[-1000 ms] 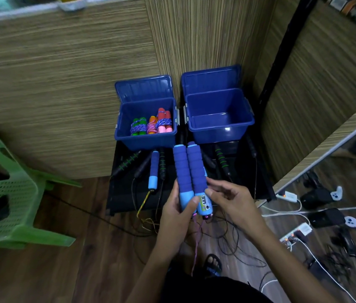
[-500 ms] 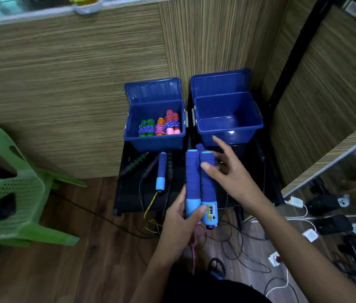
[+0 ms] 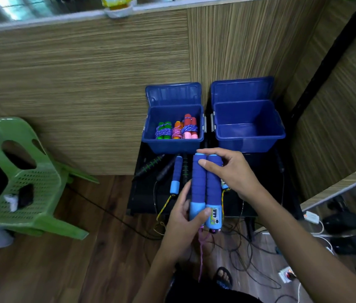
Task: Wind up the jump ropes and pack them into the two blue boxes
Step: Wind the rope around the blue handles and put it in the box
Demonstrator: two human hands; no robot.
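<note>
- Two blue jump-rope handles (image 3: 205, 189), frame centre: left hand (image 3: 185, 219) grips their lower ends.
- Right hand (image 3: 231, 171): curled fingers (image 3: 207, 151) and thumb clasp the tops.

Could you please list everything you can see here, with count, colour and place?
boxes: 2, blue, open, side by side on table.
wound ropes: 3, green, orange, red-pink, in left box.
held handles: 2, blue foam, together in both hands.
loose handles: several, blue and black, on table.
table: 1, black, by wall.
chair: 1, green, left.
left hand: grips handles' lower ends.
right hand: grips their tops.
</note>
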